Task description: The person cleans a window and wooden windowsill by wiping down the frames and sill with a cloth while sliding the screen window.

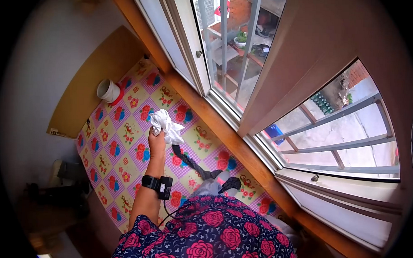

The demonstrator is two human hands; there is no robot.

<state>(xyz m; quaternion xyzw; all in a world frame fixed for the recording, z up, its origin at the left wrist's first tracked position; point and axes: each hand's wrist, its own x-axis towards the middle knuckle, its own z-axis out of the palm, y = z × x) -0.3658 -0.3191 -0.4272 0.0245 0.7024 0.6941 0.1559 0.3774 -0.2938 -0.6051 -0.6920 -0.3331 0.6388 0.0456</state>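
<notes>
My left hand (pixel 157 138) is stretched out ahead, its fingers wrapped round a crumpled white cloth (pixel 167 126). The cloth bunches above the fingers, and a loose part hangs out to the right. Below it lies a surface with a patterned cover (pixel 124 146) of flowers and checks. A long black strip of fabric (pixel 191 164) runs from just below the cloth toward my knees. On that wrist sits a black strap with a small box (pixel 164 187) and a cable. My right hand does not show.
A white bucket (pixel 108 91) on a red base stands at the far left of the cover. A wooden sill (pixel 215 125) runs diagonally along barred windows (pixel 236 52) on the right. Dark objects (pixel 65 192) are at the lower left.
</notes>
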